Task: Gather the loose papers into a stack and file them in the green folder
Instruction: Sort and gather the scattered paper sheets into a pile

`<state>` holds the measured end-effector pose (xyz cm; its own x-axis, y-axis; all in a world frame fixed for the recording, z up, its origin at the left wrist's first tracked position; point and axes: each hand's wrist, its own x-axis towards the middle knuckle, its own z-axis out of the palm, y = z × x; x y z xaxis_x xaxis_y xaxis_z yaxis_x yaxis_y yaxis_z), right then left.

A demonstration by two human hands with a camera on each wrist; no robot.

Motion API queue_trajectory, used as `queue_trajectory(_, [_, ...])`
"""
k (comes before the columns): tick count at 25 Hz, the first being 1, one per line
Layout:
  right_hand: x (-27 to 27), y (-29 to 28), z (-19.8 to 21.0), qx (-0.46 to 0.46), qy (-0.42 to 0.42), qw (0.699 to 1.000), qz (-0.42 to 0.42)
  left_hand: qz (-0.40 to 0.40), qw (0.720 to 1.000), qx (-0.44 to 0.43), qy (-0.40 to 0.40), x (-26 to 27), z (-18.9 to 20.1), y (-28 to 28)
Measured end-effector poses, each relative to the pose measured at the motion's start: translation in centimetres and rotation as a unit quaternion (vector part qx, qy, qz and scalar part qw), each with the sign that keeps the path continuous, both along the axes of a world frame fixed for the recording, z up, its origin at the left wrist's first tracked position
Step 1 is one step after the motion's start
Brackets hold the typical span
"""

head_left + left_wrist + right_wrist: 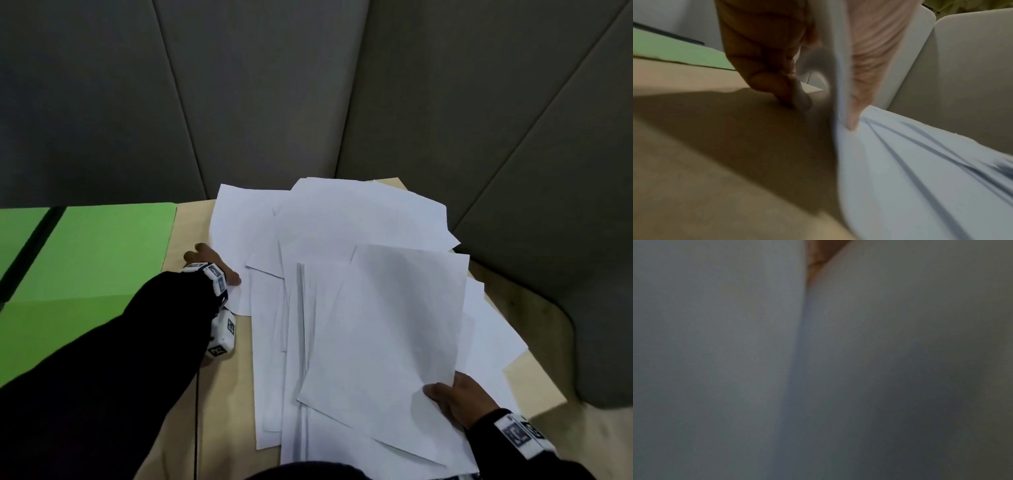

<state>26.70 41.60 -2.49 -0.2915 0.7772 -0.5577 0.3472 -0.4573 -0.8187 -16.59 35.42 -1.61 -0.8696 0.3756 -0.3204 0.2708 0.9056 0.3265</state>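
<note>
- The loose white paper sheets (pixel 342 240) sprawl over the pale wooden desk (pixel 191 226), overlapping at odd angles; thin and limp by the look of them, likely to slide on each other and crease if grabbed mid-sheet, so edges and corners seem the place to take hold.
- The right hand (pixel 459 401) pinches the near corner of one tilted white sheet (pixel 387 329), thumb on top and fingers hidden beneath; that sheet rises off the heap ahead of the hand.
- The right wrist view is filled with blurred paper, so it adds nothing on the grip.
- The left hand (pixel 212 262) is down at the heap's left edge; in the left wrist view its thumb (pixel 857 97) and curled fingers (pixel 777 78) nip a lifted paper edge.
- The flat bright-green card folder (pixel 96 246) lies open just to the left of the left hand, clear of the papers.
- Gathering looks barely begun, and the sheets need squaring up first.
</note>
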Motion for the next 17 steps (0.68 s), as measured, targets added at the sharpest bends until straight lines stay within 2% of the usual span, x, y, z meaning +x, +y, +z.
queue_trajectory(3, [0.2, -0.6, -1.0, -0.020, 0.017, 1.000, -0.013, -0.013, 0.999, 0.024, -0.021, 0.1, -0.5, 0.1])
queue_trajectory(8, [-0.1, -1.9, -2.6, -0.015, 0.032, 0.999, 0.000, -0.008, 0.986, 0.157, -0.055, 0.1, -0.3, -2.4])
queue_trajectory(12, [-0.4, -3.0, -2.6, -0.002, 0.064, 0.998, -0.008, 0.040, 0.969, 0.241, 0.020, -0.5, 2.3, -6.1])
queue_trajectory(17, [-0.3, -3.4, -3.0, 0.008, 0.035, 0.999, -0.011, 0.108, 0.925, 0.354, 0.083, -0.2, 7.3, -10.0])
